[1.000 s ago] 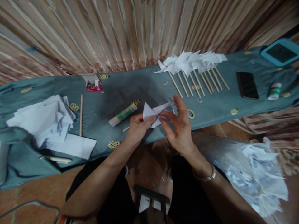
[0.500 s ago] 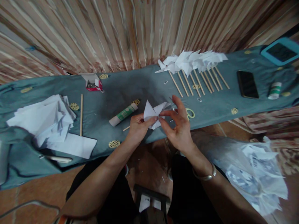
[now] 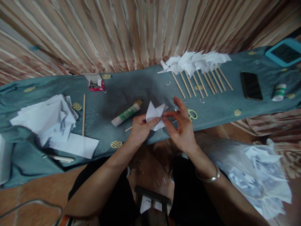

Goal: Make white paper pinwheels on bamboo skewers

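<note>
Just in front of me, above the table's near edge, is a white paper pinwheel [image 3: 154,114] with its points folded in. My left hand [image 3: 141,128] is closed on its left side, the thumb pressed near the centre. From the right, my right hand [image 3: 182,130] pinches with thumb and forefinger at the pinwheel's middle, its other fingers raised. Whether a small pin lies between those fingertips is too small to tell. A wooden stick [image 3: 128,129] pokes out left of my left hand. Scissors with light green handles [image 3: 192,115] lie partly hidden behind my right hand.
Finished pinwheels [image 3: 195,61] on sticks lie in a row at the back. A glue stick [image 3: 125,115], an open box of pins [image 3: 96,84], a paper stack [image 3: 47,116] and a phone [image 3: 251,85] rest on the cloth. A plastic bag [image 3: 256,179] stands lower right.
The view has shifted slightly. My right fingers have drawn in closer around the pinwheel's centre, while my left hand keeps its hold.
</note>
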The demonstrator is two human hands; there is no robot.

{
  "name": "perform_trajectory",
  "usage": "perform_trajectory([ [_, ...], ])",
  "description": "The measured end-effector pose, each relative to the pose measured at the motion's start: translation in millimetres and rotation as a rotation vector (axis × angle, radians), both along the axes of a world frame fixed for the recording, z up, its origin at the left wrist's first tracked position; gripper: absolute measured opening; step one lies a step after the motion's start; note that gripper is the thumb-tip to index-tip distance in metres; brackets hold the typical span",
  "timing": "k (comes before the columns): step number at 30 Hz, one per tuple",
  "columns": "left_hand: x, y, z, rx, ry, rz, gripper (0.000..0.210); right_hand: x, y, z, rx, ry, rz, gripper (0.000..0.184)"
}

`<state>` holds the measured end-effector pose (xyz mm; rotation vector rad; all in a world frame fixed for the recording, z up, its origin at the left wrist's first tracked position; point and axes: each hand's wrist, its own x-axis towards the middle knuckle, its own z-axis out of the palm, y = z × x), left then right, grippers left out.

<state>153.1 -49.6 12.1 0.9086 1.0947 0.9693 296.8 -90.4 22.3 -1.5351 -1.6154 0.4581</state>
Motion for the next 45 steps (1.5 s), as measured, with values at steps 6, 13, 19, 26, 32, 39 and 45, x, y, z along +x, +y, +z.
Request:
perform_trajectory([
  [6, -1, -1, 1.4, 0.009, -0.011, -0.011, 0.016, -2, 0, 3.1, -0.004, 0.037, -0.006, 0.01],
  [13, -2, -1, -0.2, 0.031, 0.036, -0.003, 0.016, -5, 1, 4.7, -0.046, 0.117, -0.027, 0.006],
  [19, -4, 1, -0.7, 0.0, 0.026, 0.027, 0.013, -3, 0, 7.2, -0.07, 0.181, 0.01, 0.009],
  [26, -11, 8, -2.4, -0.096, -0.123, 0.126, 0.02, 28, 0, -3.0, -0.007, 0.144, -0.093, 0.009],
  [32, -10, 4, 4.5, -0.171, -0.228, 0.081, 0.024, 35, 9, -34.6, 0.029, -0.104, -0.093, 0.008],
  [39, -9, 2, 10.2, -0.192, -0.272, 0.041, 0.022, 28, 16, -40.6, 0.05, -0.209, -0.039, 0.014],
  [45, -7, 2, 15.4, -0.237, -0.325, 0.024, 0.026, 17, 23, -22.6, -0.092, 0.446, -0.137, 0.019],
])
